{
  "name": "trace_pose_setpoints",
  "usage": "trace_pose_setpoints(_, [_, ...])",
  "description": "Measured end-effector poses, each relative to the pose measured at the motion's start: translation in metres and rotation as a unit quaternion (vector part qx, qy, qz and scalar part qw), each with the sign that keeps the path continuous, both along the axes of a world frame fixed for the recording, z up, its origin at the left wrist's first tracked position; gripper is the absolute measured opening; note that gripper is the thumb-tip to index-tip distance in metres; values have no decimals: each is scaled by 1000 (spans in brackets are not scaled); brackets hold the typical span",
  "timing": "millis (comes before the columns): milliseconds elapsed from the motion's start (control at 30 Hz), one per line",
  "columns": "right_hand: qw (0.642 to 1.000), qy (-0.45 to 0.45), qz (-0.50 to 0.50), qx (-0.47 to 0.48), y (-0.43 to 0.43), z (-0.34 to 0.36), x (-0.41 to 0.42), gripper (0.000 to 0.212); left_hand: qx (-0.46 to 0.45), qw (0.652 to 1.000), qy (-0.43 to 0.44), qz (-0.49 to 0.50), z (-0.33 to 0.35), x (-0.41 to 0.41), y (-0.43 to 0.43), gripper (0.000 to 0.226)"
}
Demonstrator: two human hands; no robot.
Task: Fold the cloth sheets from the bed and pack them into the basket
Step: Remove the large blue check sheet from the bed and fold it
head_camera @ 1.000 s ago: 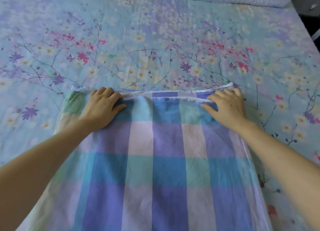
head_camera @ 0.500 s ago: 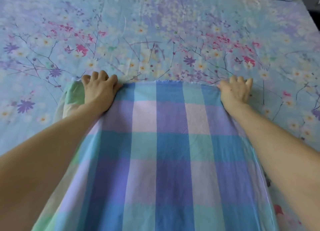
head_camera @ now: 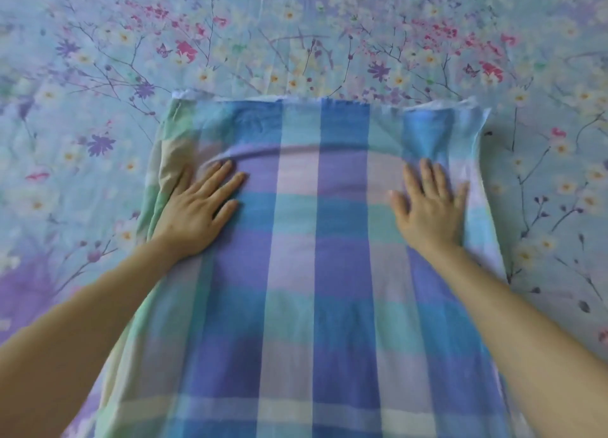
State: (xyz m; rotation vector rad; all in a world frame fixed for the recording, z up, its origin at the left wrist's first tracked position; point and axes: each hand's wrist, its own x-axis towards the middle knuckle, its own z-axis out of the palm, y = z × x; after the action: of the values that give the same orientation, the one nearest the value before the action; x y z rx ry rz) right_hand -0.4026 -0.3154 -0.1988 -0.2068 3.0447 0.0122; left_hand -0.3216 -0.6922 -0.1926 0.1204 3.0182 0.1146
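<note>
The checked cloth sheet (head_camera: 316,273) lies flat on the bed, spread over the floral bedspread (head_camera: 296,43) and running from the near edge of the view out to a far edge that sits roughly straight across. It is checked in blue, purple, teal and pale lilac, and along its left side a green and cream layer shows from underneath. A white selvedge runs along the far edge, a little lifted at the far right corner. A soft crease arcs across the cloth just beyond the fingertips.

The left hand (head_camera: 194,214) rests palm down near the cloth's left side, fingers straight and slightly spread, holding nothing. The right hand (head_camera: 431,207) lies palm down near the right side, fingers likewise straight and fanned, pressing on the fabric. Both forearms reach in from the near corners.
</note>
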Motion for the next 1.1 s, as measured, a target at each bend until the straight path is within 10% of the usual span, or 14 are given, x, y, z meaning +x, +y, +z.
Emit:
trace_pose_setpoints(267, [988, -57, -145, -10, 65, 24, 156, 62, 136, 950, -30, 280, 25, 163, 18, 53])
trace_pose_setpoints(500, [949, -31, -303, -83, 78, 60, 324, 51, 272, 814, -28, 512, 81, 320, 63, 14])
trace_pose_setpoints(667, [936, -69, -330, -97, 77, 73, 362, 62, 288, 767, -126, 559, 91, 335, 67, 45])
trace_pose_setpoints(900, [910, -182, -365, -72, 104, 77, 344, 47, 369, 754, -121, 529, 100, 331, 58, 38])
trace_pose_setpoints(1000, [908, -181, -372, -66, 108, 73, 339, 43, 257, 829, 4, 497, 103, 345, 53, 43])
trace_pose_setpoints(1100, [896, -205, -390, -61, 100, 71, 337, 41, 222, 799, -14, 558, 86, 350, 54, 35])
